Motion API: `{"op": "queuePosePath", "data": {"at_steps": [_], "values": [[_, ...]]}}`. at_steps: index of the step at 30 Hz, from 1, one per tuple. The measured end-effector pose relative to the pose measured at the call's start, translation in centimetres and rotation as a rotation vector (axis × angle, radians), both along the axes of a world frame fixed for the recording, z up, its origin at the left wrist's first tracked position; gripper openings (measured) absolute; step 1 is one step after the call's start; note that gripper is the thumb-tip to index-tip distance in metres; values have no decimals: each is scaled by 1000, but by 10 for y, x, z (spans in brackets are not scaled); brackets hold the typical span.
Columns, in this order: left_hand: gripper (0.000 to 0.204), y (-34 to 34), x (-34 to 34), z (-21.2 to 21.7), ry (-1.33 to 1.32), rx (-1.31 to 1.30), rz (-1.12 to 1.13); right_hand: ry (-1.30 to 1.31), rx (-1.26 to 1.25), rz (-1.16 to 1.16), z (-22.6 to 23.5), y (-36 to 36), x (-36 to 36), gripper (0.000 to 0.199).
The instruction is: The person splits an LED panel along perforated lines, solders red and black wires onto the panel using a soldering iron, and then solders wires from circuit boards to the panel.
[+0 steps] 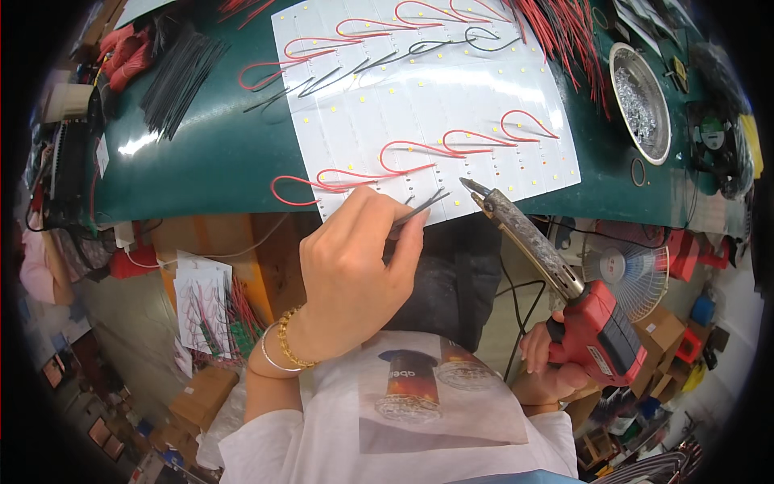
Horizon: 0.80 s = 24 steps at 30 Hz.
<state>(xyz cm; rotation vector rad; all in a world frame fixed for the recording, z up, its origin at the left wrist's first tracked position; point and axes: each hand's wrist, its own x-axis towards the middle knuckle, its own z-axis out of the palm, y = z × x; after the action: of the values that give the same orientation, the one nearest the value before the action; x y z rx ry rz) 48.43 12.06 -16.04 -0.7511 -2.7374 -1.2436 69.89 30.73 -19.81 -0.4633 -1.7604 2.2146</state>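
My left hand point(355, 270) pinches short black wires point(422, 208) between thumb and fingers, over the near edge of a white LED board sheet point(363, 137). Red wire loops point(407, 153) run in a row along the sheet's near part. A second row of red loops point(310, 48) crosses its far part, with black wires point(355, 73) beside it. My right hand point(552, 363) grips the red handle of a soldering gun point(601, 331). Its tip points up-left and sits close to the sheet's near row of pads, right of the black wires; contact cannot be made out.
On the green table point(218, 181) lie a bundle of black wires point(184, 81) at left and red wires point(564, 40) at far right. A metal bowl point(641, 105) with silvery bits stands at right. Below are a fan point(629, 274), wired boards point(205, 302) and cardboard boxes point(205, 395).
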Motion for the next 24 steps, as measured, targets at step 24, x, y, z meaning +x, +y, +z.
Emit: {"op": "queuePosePath", "data": {"at_steps": [24], "values": [[14,12,-2,3,-222,126,-21,186,-126,-73,-26,13,20,102]]}}
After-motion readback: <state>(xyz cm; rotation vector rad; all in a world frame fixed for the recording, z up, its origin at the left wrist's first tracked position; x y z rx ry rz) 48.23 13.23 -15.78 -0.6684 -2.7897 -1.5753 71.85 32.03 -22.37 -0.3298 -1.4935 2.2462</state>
